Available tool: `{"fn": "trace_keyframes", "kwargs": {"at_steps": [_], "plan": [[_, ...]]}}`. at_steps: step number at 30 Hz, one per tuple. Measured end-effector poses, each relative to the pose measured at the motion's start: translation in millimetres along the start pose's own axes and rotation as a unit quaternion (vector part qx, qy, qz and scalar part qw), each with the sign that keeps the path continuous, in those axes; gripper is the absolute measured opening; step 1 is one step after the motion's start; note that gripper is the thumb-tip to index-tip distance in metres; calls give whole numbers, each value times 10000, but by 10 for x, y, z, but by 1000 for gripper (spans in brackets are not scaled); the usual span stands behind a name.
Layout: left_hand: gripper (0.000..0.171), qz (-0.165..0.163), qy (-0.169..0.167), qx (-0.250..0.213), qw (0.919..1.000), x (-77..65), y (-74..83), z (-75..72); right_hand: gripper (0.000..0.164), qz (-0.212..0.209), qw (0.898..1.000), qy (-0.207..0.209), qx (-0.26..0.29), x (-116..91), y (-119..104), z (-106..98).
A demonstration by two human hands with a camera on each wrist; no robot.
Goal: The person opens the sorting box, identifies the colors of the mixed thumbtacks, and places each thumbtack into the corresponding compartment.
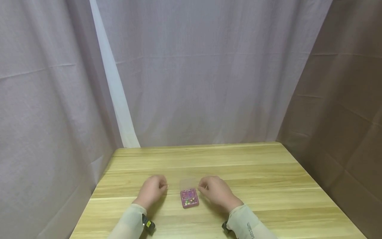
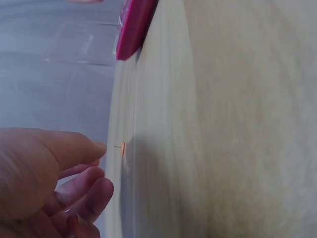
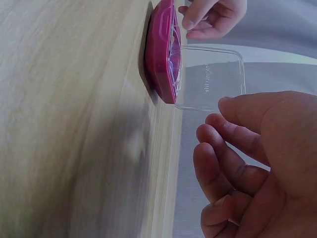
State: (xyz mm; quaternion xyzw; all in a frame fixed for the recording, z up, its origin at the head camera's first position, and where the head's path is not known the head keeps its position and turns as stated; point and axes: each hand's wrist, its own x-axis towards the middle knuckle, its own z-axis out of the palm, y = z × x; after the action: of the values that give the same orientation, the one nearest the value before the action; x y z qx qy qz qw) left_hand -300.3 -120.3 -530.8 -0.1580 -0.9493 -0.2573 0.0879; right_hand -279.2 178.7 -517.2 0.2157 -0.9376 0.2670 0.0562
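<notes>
A small pink case (image 1: 189, 198) lies on the table, its clear lid (image 3: 210, 77) swung back. Several tiny yellow, green and pinkish pieces sit in its divided compartments. Left of the case, my left hand (image 1: 152, 189) hovers with loosely bent fingers. Just past its thumb tip in the left wrist view is an orange thumbtack (image 2: 123, 148), its pin pointing toward the fingers; a small gap shows between them. On the case's other side is my right hand (image 1: 216, 191), thumb and fingers apart and loosely bent. Its thumb overlaps the lid's corner in the right wrist view; contact is unclear.
The wood-grain table (image 1: 268, 186) extends beyond both hands. Grey curtains (image 1: 209, 83) hang behind it and on the left, with a darker one (image 1: 343, 109) on the right. Dark devices (image 1: 149, 225) are strapped at both wrists.
</notes>
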Motion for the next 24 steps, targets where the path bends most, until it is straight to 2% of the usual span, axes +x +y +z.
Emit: {"fn": "trace_keyframes", "kwargs": {"at_steps": [12,24], "plan": [[11,-92,-200,-16,9998,92,-11,12,7,62,10000,-17,-21,-15,4,-15],[14,-122,-251,70,9996,123,-39,113,7,82,10000,-12,-19,-31,25,9]]}}
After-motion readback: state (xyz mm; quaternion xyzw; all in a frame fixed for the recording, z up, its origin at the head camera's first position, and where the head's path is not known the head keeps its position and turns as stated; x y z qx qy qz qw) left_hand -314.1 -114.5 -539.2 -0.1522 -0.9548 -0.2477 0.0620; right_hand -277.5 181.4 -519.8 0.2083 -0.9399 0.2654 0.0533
